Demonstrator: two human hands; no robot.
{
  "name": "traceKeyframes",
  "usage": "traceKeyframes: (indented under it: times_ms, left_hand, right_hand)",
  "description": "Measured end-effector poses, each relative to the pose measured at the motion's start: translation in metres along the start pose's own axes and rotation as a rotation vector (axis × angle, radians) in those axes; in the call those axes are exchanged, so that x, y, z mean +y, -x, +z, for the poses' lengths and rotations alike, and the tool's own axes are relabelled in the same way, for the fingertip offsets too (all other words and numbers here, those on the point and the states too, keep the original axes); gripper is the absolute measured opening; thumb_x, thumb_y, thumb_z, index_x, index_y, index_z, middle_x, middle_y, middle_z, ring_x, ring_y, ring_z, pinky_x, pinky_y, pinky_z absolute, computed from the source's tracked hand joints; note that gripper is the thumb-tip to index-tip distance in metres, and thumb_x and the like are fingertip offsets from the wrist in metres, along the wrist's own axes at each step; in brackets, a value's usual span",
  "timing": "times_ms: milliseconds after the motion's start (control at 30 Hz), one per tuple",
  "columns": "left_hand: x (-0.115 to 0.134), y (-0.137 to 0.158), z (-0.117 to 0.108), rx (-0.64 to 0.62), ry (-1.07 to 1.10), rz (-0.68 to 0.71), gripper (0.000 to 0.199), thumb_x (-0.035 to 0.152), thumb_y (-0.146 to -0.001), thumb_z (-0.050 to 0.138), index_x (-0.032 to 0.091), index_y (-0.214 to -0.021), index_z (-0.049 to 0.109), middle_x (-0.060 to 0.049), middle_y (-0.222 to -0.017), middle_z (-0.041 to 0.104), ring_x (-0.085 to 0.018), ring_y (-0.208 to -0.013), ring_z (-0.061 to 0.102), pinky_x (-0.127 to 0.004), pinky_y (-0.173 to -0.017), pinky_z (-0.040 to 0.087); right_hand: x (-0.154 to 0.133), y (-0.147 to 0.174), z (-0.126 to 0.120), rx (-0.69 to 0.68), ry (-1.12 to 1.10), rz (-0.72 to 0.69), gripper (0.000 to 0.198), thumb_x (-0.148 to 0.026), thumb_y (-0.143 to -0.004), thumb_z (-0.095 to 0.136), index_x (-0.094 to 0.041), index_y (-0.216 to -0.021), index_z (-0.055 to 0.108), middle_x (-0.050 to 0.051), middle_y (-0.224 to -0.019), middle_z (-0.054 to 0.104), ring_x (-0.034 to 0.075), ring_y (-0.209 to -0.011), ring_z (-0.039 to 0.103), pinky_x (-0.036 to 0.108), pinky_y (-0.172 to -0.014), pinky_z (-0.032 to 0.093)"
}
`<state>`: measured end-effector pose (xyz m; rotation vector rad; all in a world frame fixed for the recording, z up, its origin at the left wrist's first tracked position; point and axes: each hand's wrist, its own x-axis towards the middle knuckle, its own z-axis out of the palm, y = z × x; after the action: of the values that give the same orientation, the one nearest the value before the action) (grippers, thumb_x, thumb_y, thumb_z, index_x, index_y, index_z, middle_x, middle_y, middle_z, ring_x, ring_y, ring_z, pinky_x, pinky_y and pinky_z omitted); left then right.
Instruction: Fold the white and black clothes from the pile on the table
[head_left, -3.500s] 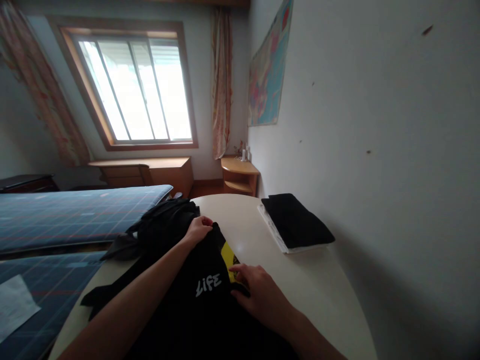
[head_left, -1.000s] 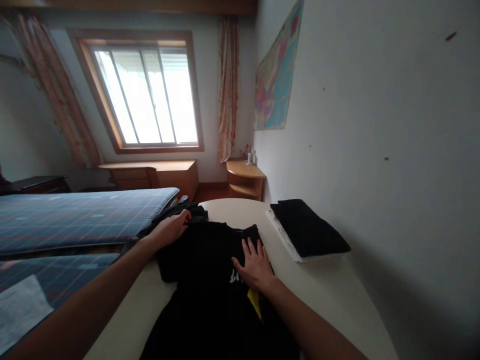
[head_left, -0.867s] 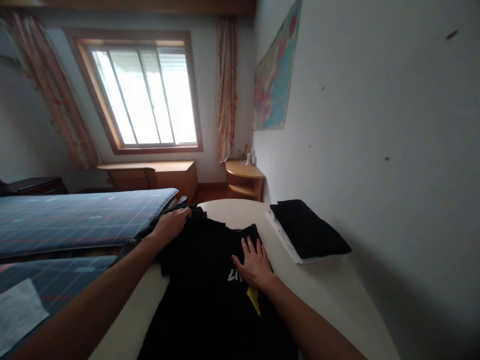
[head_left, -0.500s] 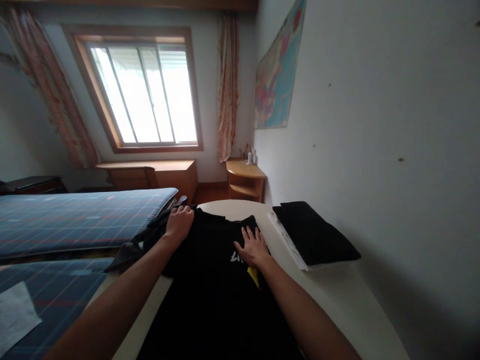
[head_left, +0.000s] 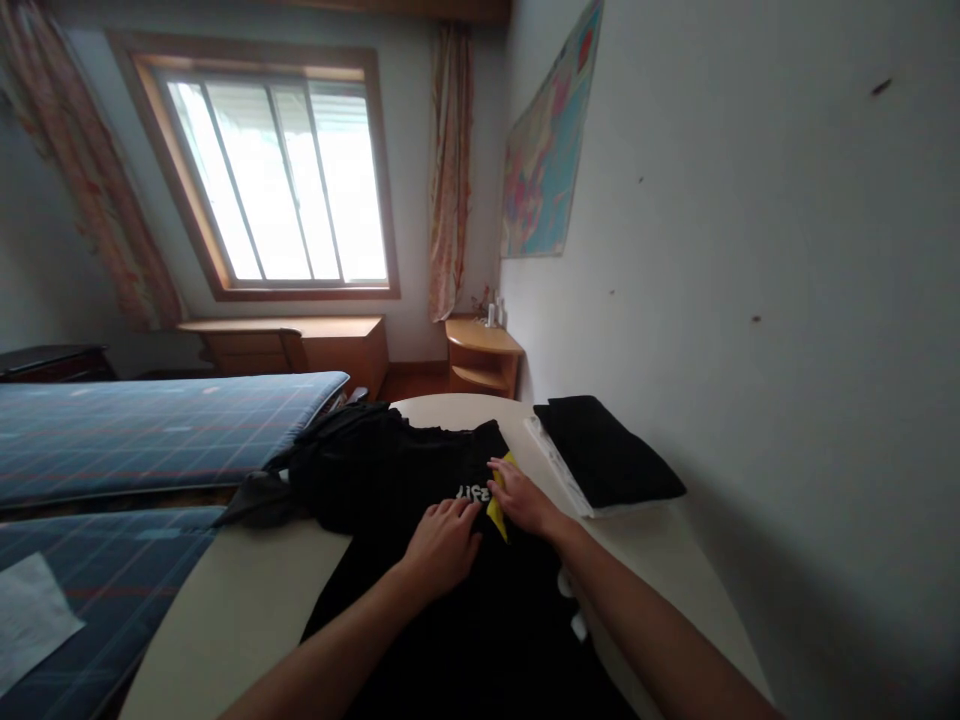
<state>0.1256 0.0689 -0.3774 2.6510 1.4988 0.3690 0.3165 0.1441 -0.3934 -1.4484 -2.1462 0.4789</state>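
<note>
A black T-shirt (head_left: 420, 460) with white lettering lies spread on a pale rounded table (head_left: 225, 590), its neckline toward the far edge. My left hand (head_left: 444, 545) rests on the chest just below the lettering, its fingers lightly bent and the thumb out to the side. On a yellow patch (head_left: 497, 517) near the shirt's right edge lies my right hand (head_left: 525, 497), with its fingers stretched over the cloth. The shirt's left part is bunched into dark folds (head_left: 330, 470). My forearms cover some of the lower body.
Right of the shirt, folded black cloth (head_left: 615, 450) lies on a white layer (head_left: 551, 460) beside the wall (head_left: 750, 200). Blue plaid mattresses (head_left: 150, 430) stand to the left, with a white paper (head_left: 34, 620) on the nearer one. A desk (head_left: 337, 340) is below the window.
My left hand has come off the shirt's far left shoulder, moving right and nearer to me. The right hand has shifted slightly onto the yellow patch. More of the lettering shows.
</note>
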Motion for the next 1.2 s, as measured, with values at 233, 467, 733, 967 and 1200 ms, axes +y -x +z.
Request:
traceKeyframes:
  times_ms: [233, 467, 733, 967, 1200]
  left_hand:
    - [0.010, 0.023, 0.023, -0.013, 0.036, -0.104, 0.059, 0.043, -0.096, 0.043, 0.020, -0.151, 0.040, -0.012, -0.160, 0.031, -0.035, -0.149, 0.024, -0.054, -0.118, 0.023]
    - [0.005, 0.022, 0.031, 0.054, 0.064, -0.104, 0.057, 0.045, -0.095, 0.046, 0.025, -0.148, 0.044, -0.008, -0.160, 0.032, -0.034, -0.149, 0.022, -0.056, -0.119, 0.021]
    - [0.004, 0.027, 0.025, 0.198, 0.219, -0.001, 0.058, 0.031, -0.093, 0.051, 0.020, -0.149, 0.040, -0.011, -0.144, 0.053, -0.027, -0.136, 0.046, -0.045, -0.116, 0.032]
    - [0.011, 0.032, 0.013, 0.172, 0.202, 0.242, 0.051, 0.021, -0.094, 0.048, 0.033, -0.144, 0.049, -0.004, -0.128, 0.063, -0.022, -0.114, 0.058, -0.043, -0.109, 0.039]
    - [0.016, 0.025, 0.019, 0.148, 0.210, 0.246, 0.051, 0.022, -0.098, 0.042, 0.029, -0.148, 0.044, -0.004, -0.132, 0.064, -0.022, -0.123, 0.054, -0.043, -0.112, 0.037]
  right_hand:
    - [-0.029, 0.121, -0.036, 0.058, 0.087, 0.013, 0.011, -0.027, -0.088, 0.056, -0.018, -0.089, 0.064, 0.007, -0.097, 0.065, 0.021, -0.096, 0.061, 0.033, -0.091, 0.045]
    - [-0.060, 0.198, -0.054, -0.072, 0.262, 0.209, 0.011, -0.030, -0.085, 0.062, -0.019, -0.087, 0.063, 0.007, -0.097, 0.064, 0.023, -0.091, 0.060, 0.034, -0.083, 0.045]
    - [-0.086, 0.217, -0.051, -0.039, 0.380, 0.220, 0.016, -0.018, -0.090, 0.052, -0.017, -0.101, 0.064, 0.012, -0.108, 0.064, 0.026, -0.101, 0.061, 0.038, -0.092, 0.047]
    - [-0.092, 0.230, -0.038, -0.118, 0.185, 0.203, 0.048, -0.013, -0.090, 0.043, -0.023, -0.136, 0.052, 0.010, -0.126, 0.064, 0.023, -0.102, 0.067, 0.035, -0.091, 0.050]
    - [-0.114, 0.232, -0.048, -0.258, -0.060, 0.129, 0.058, -0.012, -0.077, 0.056, -0.026, -0.134, 0.055, 0.006, -0.117, 0.066, 0.020, -0.103, 0.064, 0.027, -0.094, 0.046]
